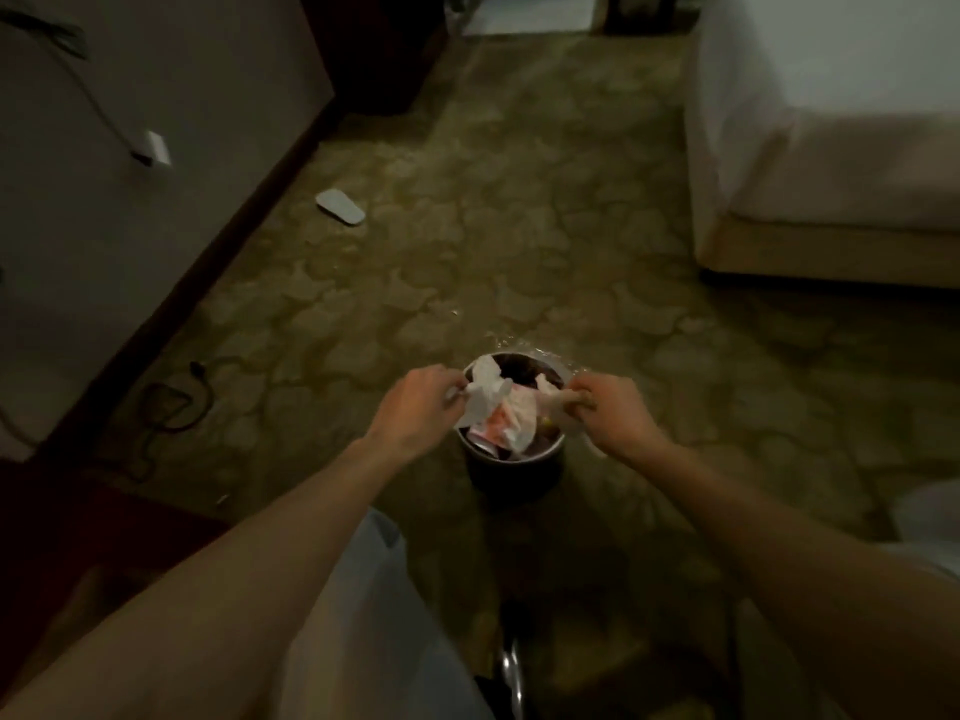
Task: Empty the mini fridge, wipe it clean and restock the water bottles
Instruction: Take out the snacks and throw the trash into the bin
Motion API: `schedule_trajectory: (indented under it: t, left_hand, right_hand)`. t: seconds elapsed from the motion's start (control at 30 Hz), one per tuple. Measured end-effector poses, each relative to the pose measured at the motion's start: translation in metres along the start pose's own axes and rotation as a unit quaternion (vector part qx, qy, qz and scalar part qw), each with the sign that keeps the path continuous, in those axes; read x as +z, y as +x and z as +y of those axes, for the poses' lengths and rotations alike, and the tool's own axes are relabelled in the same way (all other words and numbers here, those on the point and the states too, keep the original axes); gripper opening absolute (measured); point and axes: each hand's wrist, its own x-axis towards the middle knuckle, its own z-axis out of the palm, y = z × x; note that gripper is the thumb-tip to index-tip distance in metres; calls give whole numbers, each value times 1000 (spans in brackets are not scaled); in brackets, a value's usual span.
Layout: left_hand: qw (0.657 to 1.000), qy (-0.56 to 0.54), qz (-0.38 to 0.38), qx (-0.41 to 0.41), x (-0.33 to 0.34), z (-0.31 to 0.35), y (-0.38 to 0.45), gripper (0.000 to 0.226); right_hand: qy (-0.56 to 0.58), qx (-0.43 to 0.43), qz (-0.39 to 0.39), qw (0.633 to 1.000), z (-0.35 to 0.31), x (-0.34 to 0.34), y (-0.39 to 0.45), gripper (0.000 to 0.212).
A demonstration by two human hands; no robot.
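A small dark round waste bin (514, 467) stands on the carpet in front of me. A white plastic bag with red print (506, 418) sits in its mouth, over other rubbish. My left hand (415, 405) pinches the bag's left edge, and my right hand (605, 413) grips its right edge. Both hands are over the bin's rim, a bag's width apart. No fridge or water bottle is in view.
A bed (831, 132) with white sheets fills the upper right. A wall (130, 148) with a dark skirting board runs along the left, with a white plug (155, 148) in it. A white slipper (340, 206) and a black cable (176, 402) lie on the patterned carpet.
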Motion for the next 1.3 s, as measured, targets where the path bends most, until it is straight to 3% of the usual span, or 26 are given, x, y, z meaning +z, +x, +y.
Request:
schedule_trajectory:
  t: [0.17, 0.43, 0.6, 0.77, 1.03, 1.3]
  left_hand:
    - [999, 5, -36, -7, 66, -1, 55, 18]
    - [993, 12, -18, -120, 139, -27, 114, 10]
    - [990, 27, -91, -103, 174, -44, 114, 55]
    - [991, 50, -89, -84, 164, -55, 105, 64]
    - [996, 26, -40, -73, 118, -37, 86, 49]
    - [996, 60, 9, -69, 41, -30, 40, 39]
  right_hand:
    - [37, 31, -12, 999, 41, 27, 32, 19]
    - [94, 81, -12, 992, 60, 97, 103, 30]
    - [54, 95, -64, 992, 66, 121, 109, 32]
    - [25, 81, -41, 996, 63, 115, 101, 27]
    - [-6, 45, -18, 999, 41, 83, 78, 32]
    - [-68, -47, -25, 996, -17, 51, 55, 33]
